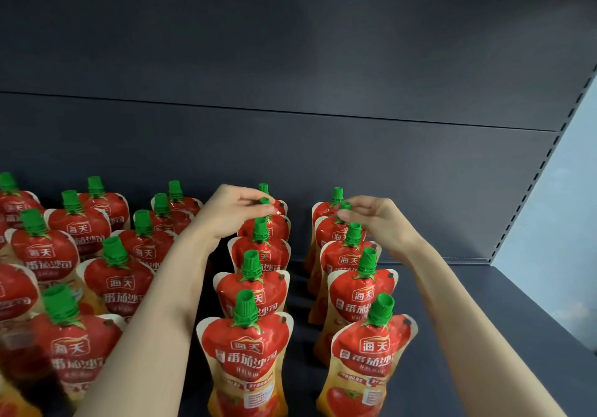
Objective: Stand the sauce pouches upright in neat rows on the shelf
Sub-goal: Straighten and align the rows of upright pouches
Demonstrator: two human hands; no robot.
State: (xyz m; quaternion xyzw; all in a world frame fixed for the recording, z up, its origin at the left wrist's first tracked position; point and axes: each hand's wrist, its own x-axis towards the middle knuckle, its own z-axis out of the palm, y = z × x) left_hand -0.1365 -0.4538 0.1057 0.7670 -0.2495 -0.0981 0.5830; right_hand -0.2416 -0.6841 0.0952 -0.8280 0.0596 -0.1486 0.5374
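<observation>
Glossy red tomato sauce pouches point(247, 345) with ribbed green caps stand in rows on the matte dark shelf point(468, 319). Near the back panel point(290, 145), the left hand point(237, 209) pinches a middle-row cap point(265, 201); the right hand point(374, 219) curls its fingertips round a right-row cap point(345, 205), seemingly gripping it.

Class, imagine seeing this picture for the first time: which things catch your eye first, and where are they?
Red sauce pouches with green caps stand in rows across the dark shelf. Near the back, the left hand pinches a cap in the middle row and the right hand pinches one in the right-hand row.
</observation>
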